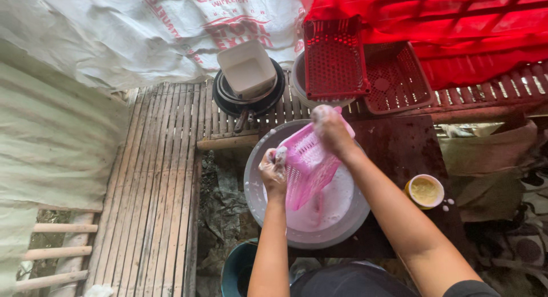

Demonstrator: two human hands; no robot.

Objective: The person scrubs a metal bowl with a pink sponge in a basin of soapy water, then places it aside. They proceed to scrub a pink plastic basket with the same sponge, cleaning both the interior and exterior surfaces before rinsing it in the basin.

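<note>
A pink plastic basket (pixel 308 166) is held tilted over a grey basin (pixel 255 190) of soapy white water. My right hand (pixel 331 128), covered in suds, grips the basket's far upper rim. Against the basket's left side, my left hand (pixel 273 168) presses a small soapy scrubber. The basket's lower end dips toward the foam.
Two red baskets (pixel 334 60) (pixel 397 77) lean at the back by a white basin. A white square tub (pixel 246 67) sits on a black pan with plates. A small yellow cup (pixel 424 191) stands on the dark board at right. A teal bucket (pixel 237 268) is below; a bamboo slat floor lies left.
</note>
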